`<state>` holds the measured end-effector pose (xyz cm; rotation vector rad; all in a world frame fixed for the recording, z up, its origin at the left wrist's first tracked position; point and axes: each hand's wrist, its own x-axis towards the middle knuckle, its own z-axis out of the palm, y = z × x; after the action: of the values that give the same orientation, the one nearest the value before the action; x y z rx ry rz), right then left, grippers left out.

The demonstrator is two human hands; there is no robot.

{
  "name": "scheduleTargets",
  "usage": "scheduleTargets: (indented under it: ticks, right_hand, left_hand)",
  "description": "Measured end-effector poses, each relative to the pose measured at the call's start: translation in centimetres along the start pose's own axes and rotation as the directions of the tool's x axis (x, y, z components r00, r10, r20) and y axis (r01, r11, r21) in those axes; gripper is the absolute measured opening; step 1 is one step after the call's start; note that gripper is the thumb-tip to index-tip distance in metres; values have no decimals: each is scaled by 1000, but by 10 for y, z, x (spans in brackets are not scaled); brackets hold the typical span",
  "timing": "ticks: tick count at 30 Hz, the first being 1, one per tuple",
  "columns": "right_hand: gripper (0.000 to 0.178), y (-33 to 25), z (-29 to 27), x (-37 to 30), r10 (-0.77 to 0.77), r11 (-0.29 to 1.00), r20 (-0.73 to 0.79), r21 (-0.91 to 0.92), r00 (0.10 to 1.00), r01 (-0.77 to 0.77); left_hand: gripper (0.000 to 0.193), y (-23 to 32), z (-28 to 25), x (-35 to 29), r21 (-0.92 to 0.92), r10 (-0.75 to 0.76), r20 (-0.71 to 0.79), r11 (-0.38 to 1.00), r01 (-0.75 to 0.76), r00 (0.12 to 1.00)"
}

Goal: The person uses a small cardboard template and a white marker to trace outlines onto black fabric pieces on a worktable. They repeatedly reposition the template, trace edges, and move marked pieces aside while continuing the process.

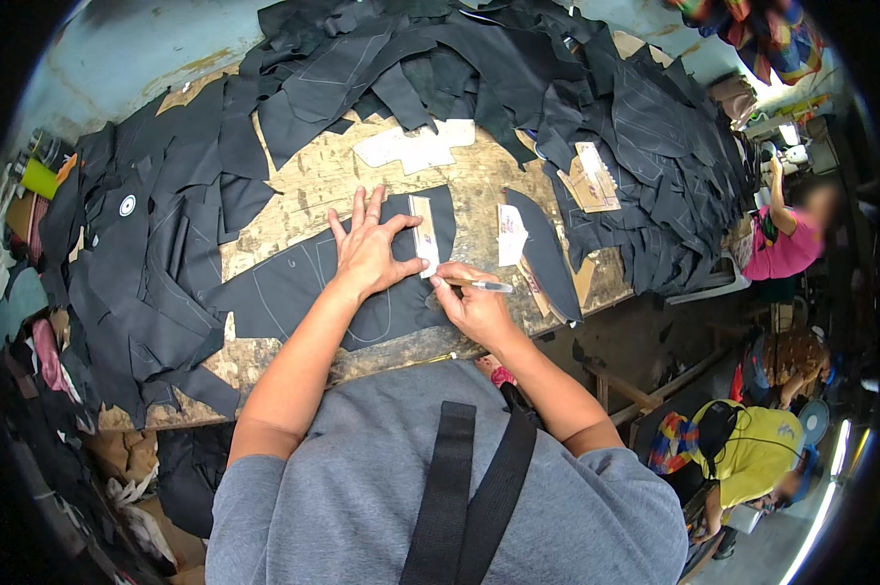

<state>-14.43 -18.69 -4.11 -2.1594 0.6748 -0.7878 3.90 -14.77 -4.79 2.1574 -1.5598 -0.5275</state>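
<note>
A black leather-like piece (294, 283) with pale traced curves lies flat in front of me on the wooden table. My left hand (367, 249) rests on it, fingers spread, thumb and index finger pressing on a narrow pale template (424, 234). At the template's lower end, my right hand (474, 310) is closed around a slim pen-like marking tool (484, 286). Its tip is hidden by my fingers. To the right lies a curved black piece (542, 253) with a small white template (510, 234) beside it, partly overlapping.
Heaps of black sheets (654, 146) cover the table's far and right sides; more black sheets (148, 253) lie left. A white stepped template (416, 146) and a tan one (589, 180) lie beyond my hands. People in pink (781, 239) and yellow (752, 444) work at right.
</note>
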Motion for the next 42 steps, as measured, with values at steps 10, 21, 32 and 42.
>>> scheduleTargets:
  ticks: [10, 21, 32, 42]
  right_hand:
    - [17, -2, 23, 19, -140, 909, -37, -402, 989, 114]
    - [23, 4, 34, 22, 432, 838, -49, 392, 901, -380]
    - [21, 3, 10, 23, 360, 828, 15, 455, 933, -327]
    - [14, 0, 17, 16, -56, 988, 253, 154, 966, 17]
  left_hand:
    - [40, -16, 6, 0, -108, 69, -22, 992, -71, 997]
    - [58, -30, -2, -40, -93, 113, -116, 988, -124, 987]
    - [65, -21, -16, -32, 69, 127, 112, 988, -135, 986]
    - [108, -16, -28, -32, 74, 120, 213, 988, -139, 970]
